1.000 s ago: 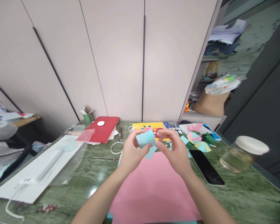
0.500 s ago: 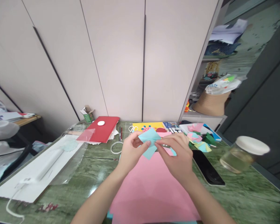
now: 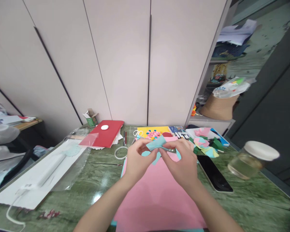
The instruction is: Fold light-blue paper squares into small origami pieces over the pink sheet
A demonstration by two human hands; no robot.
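Between my two hands is a small piece of light blue paper (image 3: 157, 144), bent across its middle so that its upper part tilts away from the lower part. My left hand (image 3: 139, 158) pinches its left side with thumb and fingers. The fingertips of my right hand (image 3: 181, 158) pinch the paper near its middle and right side. Both hands hover over a large sheet of pink paper (image 3: 157, 196), with light blue sheet edges showing beneath it.
A black phone (image 3: 215, 173) and a lidded jar (image 3: 252, 160) stand right. Paper scraps (image 3: 205, 141), scissors (image 3: 137, 133) and pink pieces (image 3: 154, 134) lie at the back. Left are a tape roll (image 3: 120, 152), red folder (image 3: 106, 133) and a white glue gun (image 3: 45, 174) on white board.
The light blue paper, flatter and diamond-shaped before, is now bent across its middle. My hands have come slightly closer together, with both thumbs near its centre.
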